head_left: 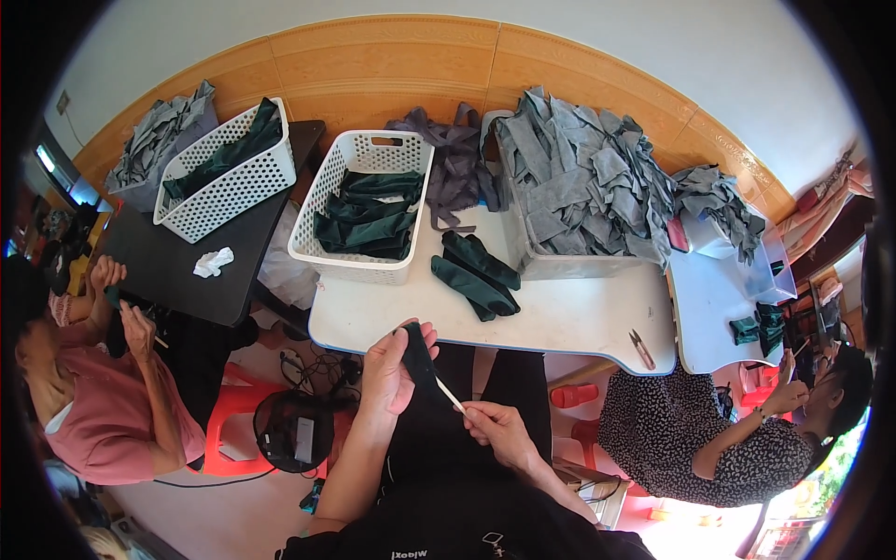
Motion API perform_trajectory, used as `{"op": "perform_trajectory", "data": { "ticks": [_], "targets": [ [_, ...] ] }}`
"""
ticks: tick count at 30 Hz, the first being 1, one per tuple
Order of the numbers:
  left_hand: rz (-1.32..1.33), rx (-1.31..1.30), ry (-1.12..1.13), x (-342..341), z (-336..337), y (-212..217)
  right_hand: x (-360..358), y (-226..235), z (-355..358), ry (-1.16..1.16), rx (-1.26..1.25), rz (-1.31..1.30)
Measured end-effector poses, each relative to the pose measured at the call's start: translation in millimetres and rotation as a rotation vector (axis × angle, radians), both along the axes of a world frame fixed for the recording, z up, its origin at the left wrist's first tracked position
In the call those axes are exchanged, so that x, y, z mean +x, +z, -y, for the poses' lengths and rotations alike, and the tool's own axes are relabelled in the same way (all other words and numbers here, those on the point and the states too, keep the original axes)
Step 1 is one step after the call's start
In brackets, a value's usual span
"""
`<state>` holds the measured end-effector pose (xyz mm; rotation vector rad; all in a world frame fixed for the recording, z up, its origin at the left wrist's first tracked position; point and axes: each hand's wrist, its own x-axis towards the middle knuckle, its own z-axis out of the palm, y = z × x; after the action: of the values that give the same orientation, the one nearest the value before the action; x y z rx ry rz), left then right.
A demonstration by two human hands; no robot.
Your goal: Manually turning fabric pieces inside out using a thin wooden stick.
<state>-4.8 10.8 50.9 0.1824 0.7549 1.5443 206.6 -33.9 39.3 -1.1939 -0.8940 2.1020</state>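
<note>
While the dark green fabric piece point(417, 353) is held up before the body, just off the near edge of the white surface point(583, 322), it is steadied by the left hand point(392, 373), whose fingers are curled around it with the palm turned upward. By the right hand point(499, 431) a slim pale stick point(450, 394) is gripped near its lower end, the fingers closed in a pinch. The stick's upper end is met by the cloth; whether it runs inside or merely against it cannot be told.

From its look, the piece may be judged light, soft and limp, with a slight nap that should be held easily without slipping. Little harm would be expected from a firm pinch, though creasing or stretching might be caused by a hard pull. It is probably best taken flat between thumb and fingers, close to the stick, where sagging can be checked. The stick, seemingly stiff and light, could be snapped if levered sideways, so a hold along its line is favoured.

On the surface, similar folded green pieces point(474, 277) are laid beside a white perforated basket point(350, 272), in which more are kept.
</note>
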Motion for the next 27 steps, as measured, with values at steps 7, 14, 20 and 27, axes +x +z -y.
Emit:
{"op": "perform_trajectory", "data": {
  "ticks": [7,14,20,27],
  "targets": [
    [-0.105,0.024,0.032,2.2,0.4,-3.1,1.0,0.6,1.6,0.017,-0.011,-0.128],
    [0.101,0.099,-0.069,-8.6,-1.5,3.3,-2.0,0.1,5.0,0.040,-0.008,-0.114],
    [-0.029,0.034,-0.020,-4.8,-2.5,-0.2,4.8,2.1,8.3,0.052,-0.008,-0.101],
    [-0.021,0.026,0.017,-3.3,-1.8,-0.1,7.1,0.6,12.5,0.052,-0.007,-0.064]
  ]
}}
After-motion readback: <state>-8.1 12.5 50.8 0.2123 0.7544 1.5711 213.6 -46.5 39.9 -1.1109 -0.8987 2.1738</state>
